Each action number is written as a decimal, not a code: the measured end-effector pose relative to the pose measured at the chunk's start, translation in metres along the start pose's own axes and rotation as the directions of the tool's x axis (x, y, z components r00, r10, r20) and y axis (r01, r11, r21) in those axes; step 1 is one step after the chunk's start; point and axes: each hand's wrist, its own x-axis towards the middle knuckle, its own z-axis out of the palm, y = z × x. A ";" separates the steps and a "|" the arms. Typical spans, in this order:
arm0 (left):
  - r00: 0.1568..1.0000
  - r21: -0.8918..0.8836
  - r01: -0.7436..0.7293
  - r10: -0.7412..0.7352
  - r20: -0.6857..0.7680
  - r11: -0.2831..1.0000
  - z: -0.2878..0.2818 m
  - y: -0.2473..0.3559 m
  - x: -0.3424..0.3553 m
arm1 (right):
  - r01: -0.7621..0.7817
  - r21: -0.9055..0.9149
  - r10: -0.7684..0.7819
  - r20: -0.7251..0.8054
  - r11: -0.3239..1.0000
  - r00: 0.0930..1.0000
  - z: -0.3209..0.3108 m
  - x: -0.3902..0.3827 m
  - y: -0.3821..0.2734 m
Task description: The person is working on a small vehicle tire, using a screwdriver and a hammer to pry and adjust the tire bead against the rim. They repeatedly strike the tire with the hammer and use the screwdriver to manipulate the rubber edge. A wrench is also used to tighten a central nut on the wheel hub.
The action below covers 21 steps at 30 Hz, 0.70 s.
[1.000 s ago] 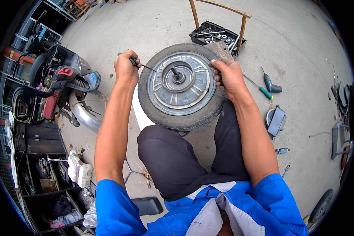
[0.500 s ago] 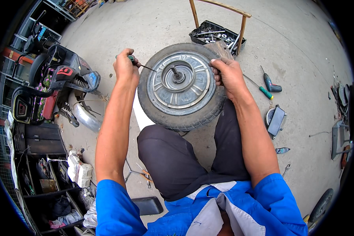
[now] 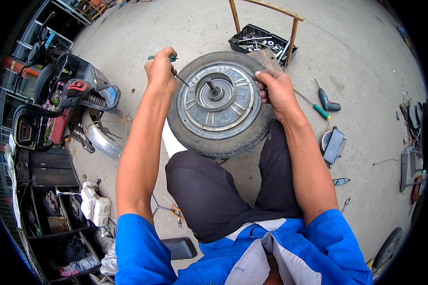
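Observation:
My left hand (image 3: pixel 160 71) is closed on a green-handled tool (image 3: pixel 172 59), its thin shaft angled down to the outer rim of the metal hub (image 3: pixel 214 116). The hub, with a central axle (image 3: pixel 215 92), lies face up inside a worn black tyre (image 3: pixel 214 147) in front of my knees. My right hand (image 3: pixel 274 92) grips the tyre's upper right edge, thumb on top and fingers curled. What supports the wheel is mostly hidden.
Behind the wheel stand a tray of sockets (image 3: pixel 252 40) and a wooden frame (image 3: pixel 266 8). A drill (image 3: pixel 327 102), screwdriver (image 3: pixel 321 111) and metal parts (image 3: pixel 333 147) lie at right. Dismantled scooter parts (image 3: pixel 66 99) and a compartmented black rack (image 3: pixel 57 228) crowd the left.
My left hand has moved up and right, swinging the green handle upward, so the shaft now stands more steeply at the hub rim. My right hand and the wheel look unchanged.

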 end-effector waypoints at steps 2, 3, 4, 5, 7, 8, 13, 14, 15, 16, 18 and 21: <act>0.999 -0.002 -0.004 0.005 0.047 1.000 -0.004 0.001 0.001 | -0.001 0.004 0.001 0.007 1.000 1.000 0.000 0.000 0.001; 0.997 -0.003 -0.008 0.008 0.071 1.000 -0.006 0.002 0.002 | 0.002 0.005 -0.002 0.007 1.000 1.000 0.000 0.000 0.000; 0.995 0.001 -0.004 0.004 0.096 1.000 -0.008 0.001 0.004 | 0.004 0.005 -0.004 0.008 1.000 1.000 0.000 0.000 0.000; 0.993 0.006 0.000 -0.001 0.120 1.000 -0.011 -0.001 0.008 | 0.006 0.005 -0.006 0.007 1.000 1.000 0.000 -0.001 -0.001; 0.984 0.016 0.013 -0.016 0.180 1.000 -0.018 -0.002 0.015 | 0.009 0.001 -0.009 0.010 1.000 1.000 0.000 0.000 0.000; 0.976 0.021 0.023 -0.027 0.216 1.000 -0.021 -0.001 0.019 | 0.010 -0.001 -0.010 0.011 1.000 1.000 0.000 0.000 0.001; 0.937 0.030 0.037 -0.045 0.345 0.999 -0.032 -0.002 0.029 | 0.011 -0.004 -0.011 0.007 1.000 1.000 0.000 0.000 0.000; 0.943 0.019 0.045 -0.049 0.330 0.999 -0.030 -0.002 0.027 | 0.012 -0.003 -0.012 0.007 1.000 1.000 0.000 0.000 0.000; 0.947 0.009 0.054 -0.054 0.316 0.999 -0.029 -0.001 0.024 | 0.013 -0.002 -0.013 0.006 1.000 1.000 0.000 0.000 0.000; 0.949 -0.001 0.047 -0.045 0.313 0.999 -0.028 -0.001 0.021 | 0.014 -0.001 -0.013 0.004 1.000 1.000 -0.001 0.000 0.001; 0.952 -0.019 0.034 -0.027 0.305 0.999 -0.027 -0.001 0.017 | 0.014 -0.002 -0.014 0.002 1.000 1.000 -0.001 0.000 0.001; 0.928 0.011 0.026 -0.028 0.371 1.000 -0.033 -0.003 0.025 | 0.012 -0.002 -0.012 0.005 1.000 1.000 0.000 0.000 0.001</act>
